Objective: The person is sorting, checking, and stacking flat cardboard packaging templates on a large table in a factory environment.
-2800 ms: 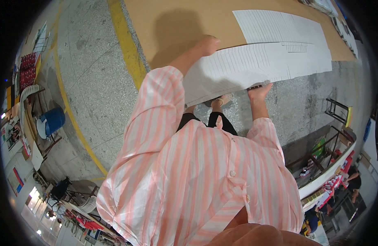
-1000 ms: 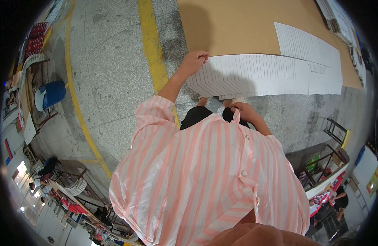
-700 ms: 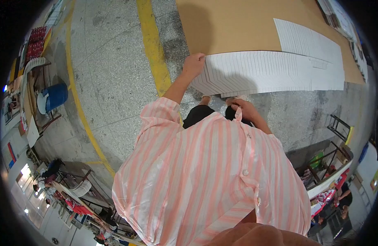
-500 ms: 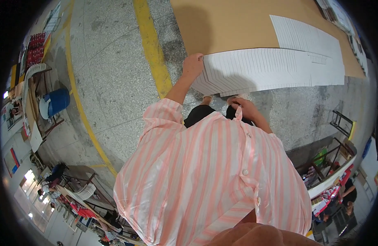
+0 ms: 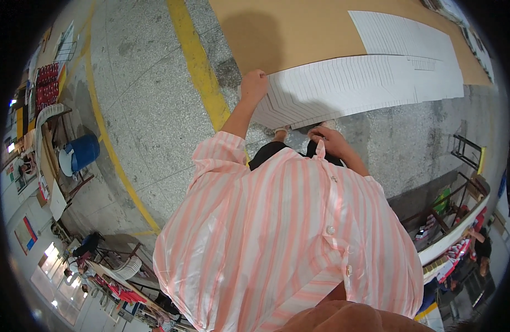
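Observation:
A long band of overlapping white sheets (image 5: 338, 83) lies along the near edge of a brown cardboard surface (image 5: 310, 33). At its left corner my left hand (image 5: 254, 86) is closed on the sheets' edge, fingertips curled under. My right hand (image 5: 333, 141) hangs close in front of my body, beside the dark trousers and just short of the sheets' near edge. Its fingers are bent together, and whatever lies inside them, if anything, is hidden. A second set of white sheets (image 5: 401, 34) rests farther back on the cardboard, partly under the band's far edge.
Yellow lines (image 5: 197, 61) run over the speckled floor (image 5: 144, 99) on the left. A blue barrel (image 5: 83, 150) stands by a table at far left. At right are a low metal frame (image 5: 468, 152) and a curved table (image 5: 459, 227). Other people are at the edges.
My left hand has shifted slightly left in view, still at the sheets' corner. The sheets and cardboard sit a little higher and farther left, as the whole view has turned slightly.

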Available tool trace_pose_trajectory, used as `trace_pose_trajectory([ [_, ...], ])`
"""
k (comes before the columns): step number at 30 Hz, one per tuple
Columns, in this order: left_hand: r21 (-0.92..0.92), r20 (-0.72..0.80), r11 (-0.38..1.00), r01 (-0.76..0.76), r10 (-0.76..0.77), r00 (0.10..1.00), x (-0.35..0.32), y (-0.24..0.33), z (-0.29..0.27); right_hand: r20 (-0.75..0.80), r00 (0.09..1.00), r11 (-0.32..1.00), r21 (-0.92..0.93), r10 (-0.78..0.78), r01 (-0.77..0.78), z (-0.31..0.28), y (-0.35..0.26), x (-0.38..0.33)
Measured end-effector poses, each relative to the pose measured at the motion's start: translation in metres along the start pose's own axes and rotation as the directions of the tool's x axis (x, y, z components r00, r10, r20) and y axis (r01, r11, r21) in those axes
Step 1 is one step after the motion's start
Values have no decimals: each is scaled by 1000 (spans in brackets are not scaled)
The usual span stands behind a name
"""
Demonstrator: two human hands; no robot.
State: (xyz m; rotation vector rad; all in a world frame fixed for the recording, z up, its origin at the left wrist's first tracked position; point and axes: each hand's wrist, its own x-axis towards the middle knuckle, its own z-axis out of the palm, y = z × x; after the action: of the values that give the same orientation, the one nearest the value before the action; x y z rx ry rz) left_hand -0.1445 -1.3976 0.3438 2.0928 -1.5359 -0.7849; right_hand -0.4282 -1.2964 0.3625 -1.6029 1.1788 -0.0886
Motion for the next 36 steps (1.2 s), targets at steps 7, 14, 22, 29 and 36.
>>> trace_pose_trajectory([
  [7,-183,72,961,205,-195,978,14,-13,11,-31,999,999,29,-28,29,-6,2,0],
  [14,-159,375,987,-17,76,924,30,-13,2,-241,955,932,352,175,-82,-55,-8,11],
  [22,-126,385,989,-84,126,914,34,-17,10,-637,737,771,-579,-225,-265,-70,27,28],
  [29,-71,371,997,-40,64,927,30,-18,9,-642,728,782,-571,-238,-248,-62,31,31],
  [36,169,307,960,-222,163,938,20,9,0,-648,736,798,-543,-198,-263,-65,35,27],
])
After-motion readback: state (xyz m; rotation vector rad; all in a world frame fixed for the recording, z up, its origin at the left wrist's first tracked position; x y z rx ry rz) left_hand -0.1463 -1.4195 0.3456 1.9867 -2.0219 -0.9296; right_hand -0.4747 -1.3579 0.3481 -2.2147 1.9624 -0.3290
